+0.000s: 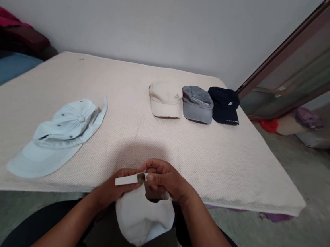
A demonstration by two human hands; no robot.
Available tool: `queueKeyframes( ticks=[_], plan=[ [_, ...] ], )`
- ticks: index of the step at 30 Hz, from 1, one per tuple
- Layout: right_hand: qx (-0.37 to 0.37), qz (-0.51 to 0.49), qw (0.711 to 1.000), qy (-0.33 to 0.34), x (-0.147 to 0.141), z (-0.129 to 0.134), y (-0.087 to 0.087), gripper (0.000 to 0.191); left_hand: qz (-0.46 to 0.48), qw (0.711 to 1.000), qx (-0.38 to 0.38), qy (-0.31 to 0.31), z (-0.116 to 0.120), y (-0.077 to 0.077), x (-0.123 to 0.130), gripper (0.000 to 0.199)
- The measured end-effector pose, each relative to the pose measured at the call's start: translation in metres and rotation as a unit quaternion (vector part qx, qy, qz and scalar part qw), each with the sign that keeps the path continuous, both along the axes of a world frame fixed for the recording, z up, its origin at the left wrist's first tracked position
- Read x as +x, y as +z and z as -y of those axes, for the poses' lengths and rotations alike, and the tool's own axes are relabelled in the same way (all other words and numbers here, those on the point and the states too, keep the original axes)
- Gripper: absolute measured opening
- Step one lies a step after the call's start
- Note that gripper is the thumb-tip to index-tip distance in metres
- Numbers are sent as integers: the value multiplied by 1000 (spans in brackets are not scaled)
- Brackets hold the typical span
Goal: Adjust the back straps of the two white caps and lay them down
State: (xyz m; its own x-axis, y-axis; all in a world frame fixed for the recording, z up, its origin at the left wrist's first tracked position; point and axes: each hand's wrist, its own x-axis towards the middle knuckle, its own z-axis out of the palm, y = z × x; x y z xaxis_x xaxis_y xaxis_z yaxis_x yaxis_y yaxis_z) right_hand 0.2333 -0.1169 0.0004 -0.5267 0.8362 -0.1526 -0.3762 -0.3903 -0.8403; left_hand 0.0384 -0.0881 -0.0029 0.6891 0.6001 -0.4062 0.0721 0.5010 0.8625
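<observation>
A white cap [143,221] hangs from my two hands at the near edge of the table, its back opening turned up toward me. A white strap [126,180] with a dull brass-coloured buckle [140,177] crosses above that opening. My left hand [118,186] is closed on the strap's left side, its fingers partly behind the strap. On the other side, my right hand [166,178] pinches the strap close to the buckle. The cap's brim is hidden from view.
A light blue cap [65,123] lies on the cloth-covered table [127,90] at left. Toward the back right, a cream cap [165,97], a grey cap [197,103] and a navy cap [224,104] sit in a row. A wall [141,20] stands behind.
</observation>
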Motion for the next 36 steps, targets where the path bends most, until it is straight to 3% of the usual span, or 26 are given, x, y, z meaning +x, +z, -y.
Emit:
queueKeyframes(
  ticks=[11,18,26,30,33,36],
  plan=[
    [3,87,996,-22,-8,-3,-7,18,14,1000,1,-12,5,-2,4,27],
    [12,81,996,-26,-8,-1,-5,22,-19,998,-11,65,9,-1,7,29],
    [9,48,997,-52,-4,-2,-6,22,56,990,-86,100,7,4,10,16],
    [-28,47,994,-97,2,0,-3,20,108,966,-137,191,-2,12,4,14],
    [-45,77,989,-120,10,4,2,21,119,922,-220,295,-13,23,-3,13],
    [-35,72,988,-129,21,10,4,23,187,895,-220,340,-26,31,-10,14]
  ],
)
